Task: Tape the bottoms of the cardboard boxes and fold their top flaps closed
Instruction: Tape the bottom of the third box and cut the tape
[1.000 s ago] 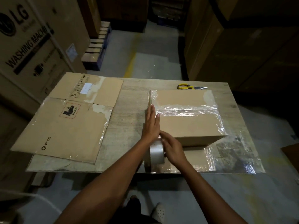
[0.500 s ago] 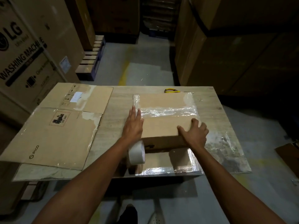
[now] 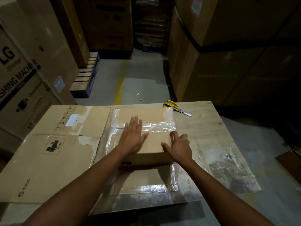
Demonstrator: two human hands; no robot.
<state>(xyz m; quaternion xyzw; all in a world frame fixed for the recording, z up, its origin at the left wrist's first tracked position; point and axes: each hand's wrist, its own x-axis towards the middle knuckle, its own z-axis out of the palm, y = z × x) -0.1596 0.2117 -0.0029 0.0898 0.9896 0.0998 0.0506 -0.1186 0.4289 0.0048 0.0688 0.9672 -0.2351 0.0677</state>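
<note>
Box: taped cardboard box [image 3: 154, 150] sits mid-tabletop [image 3: 203, 128].
Left grip [image 3: 132, 136]: flat, fingers straight, pressing the box top.
Right grip [image 3: 180, 145]: spread on the near right corner, clasping nothing.
Nearby: flattened cardboard [image 3: 53, 160] left, scissors [image 3: 176, 108] beyond.

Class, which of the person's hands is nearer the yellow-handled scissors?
Right. The right hand rests on the box near its right edge, scissors beyond it; the left hand lies flat farther left.
</note>
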